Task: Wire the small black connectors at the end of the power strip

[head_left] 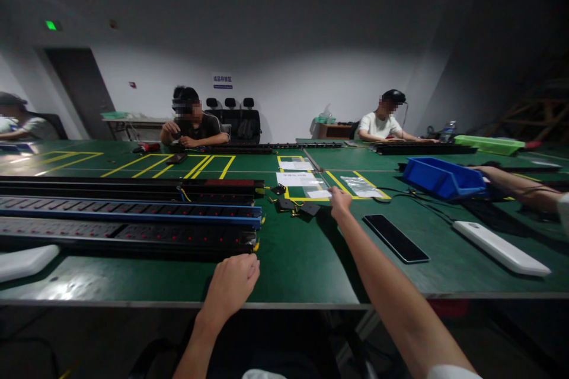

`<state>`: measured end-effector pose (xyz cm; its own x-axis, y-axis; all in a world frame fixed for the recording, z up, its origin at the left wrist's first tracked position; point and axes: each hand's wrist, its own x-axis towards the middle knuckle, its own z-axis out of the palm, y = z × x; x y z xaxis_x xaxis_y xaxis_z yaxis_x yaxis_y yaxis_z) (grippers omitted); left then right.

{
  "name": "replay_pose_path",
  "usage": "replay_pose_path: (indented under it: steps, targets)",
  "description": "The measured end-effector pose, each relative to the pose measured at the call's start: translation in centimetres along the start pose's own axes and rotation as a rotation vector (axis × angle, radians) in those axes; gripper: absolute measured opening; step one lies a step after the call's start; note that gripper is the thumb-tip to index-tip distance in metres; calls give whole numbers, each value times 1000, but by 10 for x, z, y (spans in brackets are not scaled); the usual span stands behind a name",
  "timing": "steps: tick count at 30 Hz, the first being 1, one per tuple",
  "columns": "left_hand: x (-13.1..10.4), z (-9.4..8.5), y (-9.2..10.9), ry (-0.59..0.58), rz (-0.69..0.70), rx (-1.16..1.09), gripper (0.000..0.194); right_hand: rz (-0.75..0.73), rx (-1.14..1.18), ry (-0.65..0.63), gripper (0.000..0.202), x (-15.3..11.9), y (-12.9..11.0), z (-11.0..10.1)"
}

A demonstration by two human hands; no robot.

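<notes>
My left hand (235,284) is closed, knuckles up, at the front edge of the green table. Its curled fingers hide whatever may be in them. Just beyond it are the ends of long black power-strip-like rails (146,235) with red dots, one with a blue edge (213,217). My right hand (340,202) is stretched forward, fingers pinched together at the edge of a small white paper slip (318,194). Whether it grips the slip I cannot make out. Left of that hand lie small black parts (310,209) with yellow leads, beside a printed sheet (296,179).
Right of my arm lie a black-screened phone (395,238) and a white power bank-like block (500,247). Another person's hand (493,175) is at a blue bin (444,180). Across the table (293,275) sit co-workers (195,124). A plastic bag (358,185) lies inside yellow tape.
</notes>
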<state>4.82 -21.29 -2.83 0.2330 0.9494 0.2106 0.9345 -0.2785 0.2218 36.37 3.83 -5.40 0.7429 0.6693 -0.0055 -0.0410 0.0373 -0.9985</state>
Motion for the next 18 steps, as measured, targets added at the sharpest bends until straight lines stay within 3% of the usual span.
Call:
replay_pose_path:
  steps: [18]
  targets:
    - [0,0,0,-9,2,19,31,-30,-6,-5,16,-2,-3,-1]
